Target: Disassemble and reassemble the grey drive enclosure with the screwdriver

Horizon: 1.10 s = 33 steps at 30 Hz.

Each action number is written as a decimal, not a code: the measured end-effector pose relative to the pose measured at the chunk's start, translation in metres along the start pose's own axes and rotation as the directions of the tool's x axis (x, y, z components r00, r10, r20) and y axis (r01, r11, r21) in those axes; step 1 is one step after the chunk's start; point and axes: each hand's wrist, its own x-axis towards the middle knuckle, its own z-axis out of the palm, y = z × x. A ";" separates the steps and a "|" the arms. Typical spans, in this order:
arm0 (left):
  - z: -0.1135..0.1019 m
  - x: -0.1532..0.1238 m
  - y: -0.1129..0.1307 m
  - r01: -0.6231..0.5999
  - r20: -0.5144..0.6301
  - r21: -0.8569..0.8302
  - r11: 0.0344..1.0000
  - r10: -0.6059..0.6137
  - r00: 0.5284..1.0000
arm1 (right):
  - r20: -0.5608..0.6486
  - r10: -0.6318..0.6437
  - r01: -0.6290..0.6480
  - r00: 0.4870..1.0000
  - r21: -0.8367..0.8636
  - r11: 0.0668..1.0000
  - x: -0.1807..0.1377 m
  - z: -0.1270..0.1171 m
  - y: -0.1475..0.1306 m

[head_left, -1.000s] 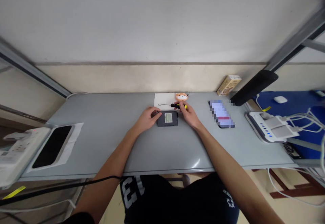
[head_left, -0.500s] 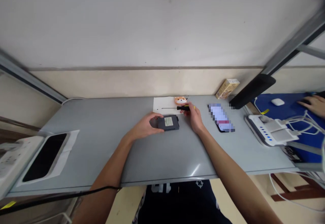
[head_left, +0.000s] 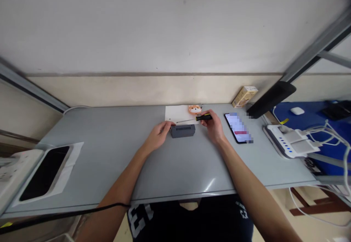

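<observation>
In the head view a dark grey box-shaped device (head_left: 183,131) stands on the grey desk, a row of vent slots facing me. My left hand (head_left: 159,134) grips its left end between thumb and fingers. A screwdriver (head_left: 204,117) with a black and yellow handle lies in the closed fingers of my right hand (head_left: 214,127). Its thin shaft points left, just behind and above the device. Beyond it lies a white sheet of paper (head_left: 175,113) with a small dark speck on it. An orange animal-face item (head_left: 194,109) rests at the paper's right side.
Right of my right hand lies a lit phone (head_left: 238,128). Farther right are a small carton (head_left: 245,96), a black post-like object (head_left: 271,98) and a white power strip (head_left: 287,141) with cables. A dark-screened tablet or phone (head_left: 45,172) lies at the left. A black cable (head_left: 68,214) crosses my left forearm.
The device has been turned from its labelled face to its slotted side. My right hand, holding the screwdriver, has shifted slightly right. The other person's hand at far right has left the view.
</observation>
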 end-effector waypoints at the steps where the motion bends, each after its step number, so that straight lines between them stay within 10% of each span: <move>1: 0.000 -0.001 0.001 -0.038 -0.042 0.018 0.999 0.038 0.998 | 0.009 0.012 -0.012 1.000 -0.008 1.000 -0.001 0.001 0.002; 10: -0.005 -0.012 0.015 -0.370 -0.059 0.328 0.869 0.410 0.910 | 0.058 0.027 -0.023 0.998 -0.058 0.998 -0.003 0.004 0.008; 33: -0.007 -0.009 0.011 -0.401 -0.050 0.499 0.768 0.488 0.872 | 0.037 0.052 -0.052 0.998 -0.011 0.999 -0.004 0.004 0.006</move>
